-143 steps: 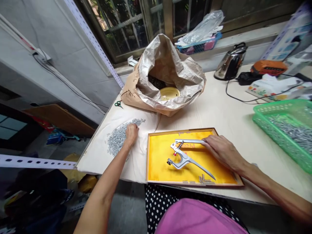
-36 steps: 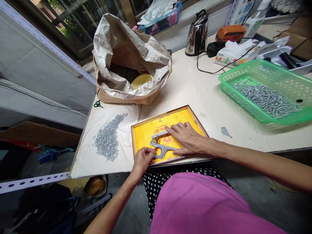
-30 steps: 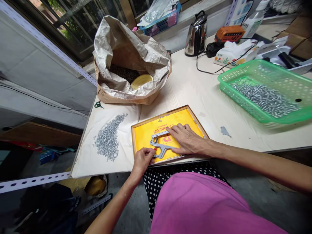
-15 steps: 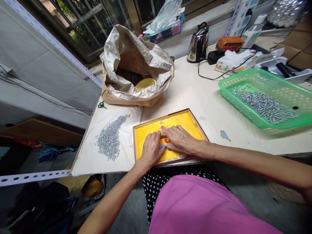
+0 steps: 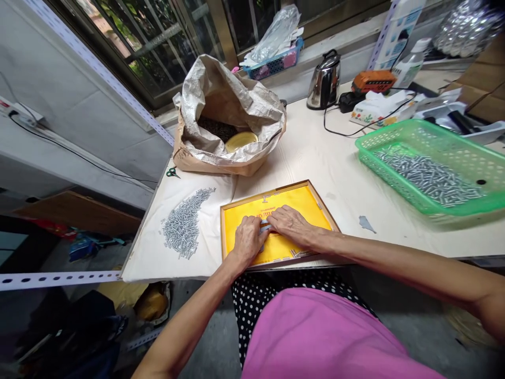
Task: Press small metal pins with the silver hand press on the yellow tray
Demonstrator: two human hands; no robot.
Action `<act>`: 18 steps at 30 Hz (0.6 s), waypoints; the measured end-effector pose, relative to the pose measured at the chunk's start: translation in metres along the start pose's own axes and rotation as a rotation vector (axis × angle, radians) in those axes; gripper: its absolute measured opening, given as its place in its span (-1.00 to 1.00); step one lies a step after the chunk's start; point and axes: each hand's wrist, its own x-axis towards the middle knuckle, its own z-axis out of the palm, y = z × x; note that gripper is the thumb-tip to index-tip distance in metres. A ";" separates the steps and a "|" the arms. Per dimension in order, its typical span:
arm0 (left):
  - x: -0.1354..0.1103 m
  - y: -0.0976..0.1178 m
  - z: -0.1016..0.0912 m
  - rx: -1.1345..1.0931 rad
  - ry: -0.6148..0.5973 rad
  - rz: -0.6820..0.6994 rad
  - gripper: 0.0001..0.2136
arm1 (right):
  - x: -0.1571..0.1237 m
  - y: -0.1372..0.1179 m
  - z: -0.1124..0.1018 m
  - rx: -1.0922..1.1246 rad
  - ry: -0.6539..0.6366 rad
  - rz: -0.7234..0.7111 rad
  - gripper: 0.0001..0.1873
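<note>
My left hand [image 5: 248,239] and my right hand [image 5: 292,225] are close together over a shallow tray [image 5: 321,223] with a yellow printed bottom and a brown rim. Both hands have curled fingers and pinch the ends of a narrow grey-blue strip [image 5: 265,227] that shows between them. What the strip is I cannot make out, since the fingers cover most of it. A few small metal pieces [image 5: 265,199] lie along the tray's far edge, and others [image 5: 296,253] near its front edge by my right wrist.
Left of the tray lies a pile of small metal pins or screws [image 5: 181,225] on white cloth, with green-handled scissors [image 5: 172,172] behind. An open woven sack [image 5: 232,164] stands at the back. On the right are a green basket [image 5: 434,208] of screws and a kettle [image 5: 324,79].
My hands have moved closer together, with fingers more curled. Two grey strips showed apart between them before; now they appear bunched nearer each other. The whole view has shifted slightly.
</note>
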 end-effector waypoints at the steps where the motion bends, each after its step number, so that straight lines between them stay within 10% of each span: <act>1: -0.002 0.000 0.002 -0.008 0.035 0.008 -0.78 | -0.003 0.003 0.000 0.013 0.038 -0.006 -0.78; 5: -0.011 0.005 0.013 -0.031 0.191 0.174 -0.71 | -0.022 0.024 0.003 0.058 0.191 -0.032 -0.36; 12: -0.009 0.030 0.015 0.049 0.259 0.533 -0.81 | -0.034 0.074 0.017 0.054 0.233 0.150 -0.45; 15: -0.011 0.014 -0.001 0.029 0.374 0.470 -0.81 | -0.033 0.087 0.018 0.094 0.239 0.165 -0.46; 18: -0.017 -0.041 -0.023 0.080 0.489 0.122 -0.83 | -0.039 0.097 0.018 0.177 0.240 0.175 -0.49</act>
